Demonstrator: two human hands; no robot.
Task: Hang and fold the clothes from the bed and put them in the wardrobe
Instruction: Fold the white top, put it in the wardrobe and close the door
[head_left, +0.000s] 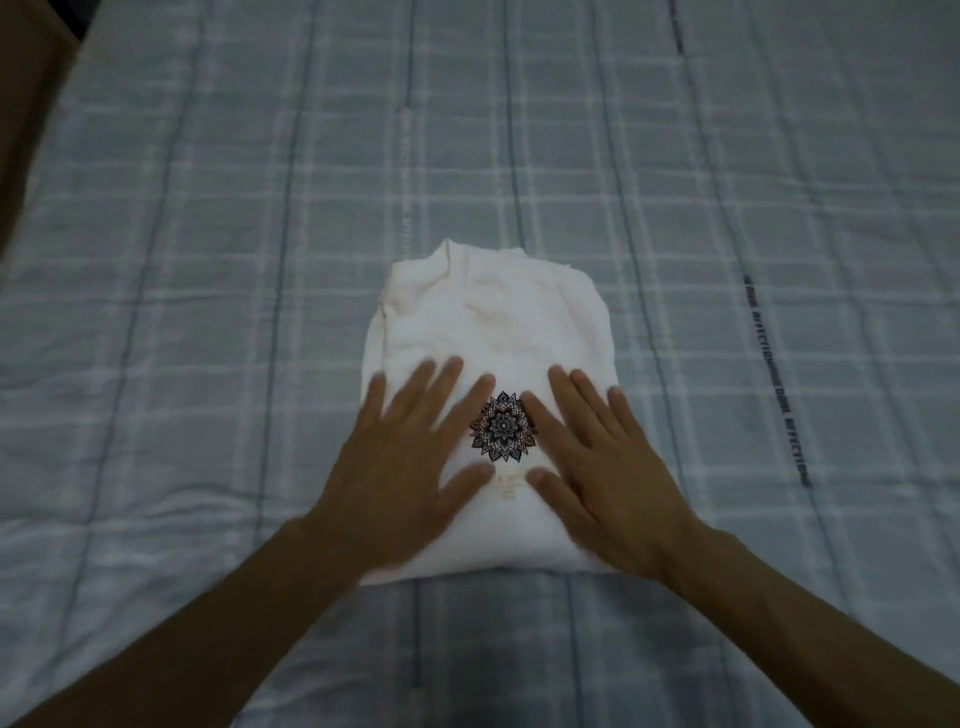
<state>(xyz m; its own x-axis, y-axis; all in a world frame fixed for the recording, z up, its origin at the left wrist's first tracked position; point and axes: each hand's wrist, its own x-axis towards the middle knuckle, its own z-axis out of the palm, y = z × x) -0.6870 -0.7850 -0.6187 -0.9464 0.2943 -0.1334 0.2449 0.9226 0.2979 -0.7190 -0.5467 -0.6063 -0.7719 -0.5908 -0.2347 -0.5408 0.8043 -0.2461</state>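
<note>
The left hand (400, 462) and right hand (597, 462) lie flat, fingers (447, 384) spread apart, on the folded white T-shirt (488, 322) mid-bed (208, 260). It looks soft and light; scoop under both side edges.

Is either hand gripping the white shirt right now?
No, the left hand and right hand both lie flat with fingers spread on the folded shirt.
</note>
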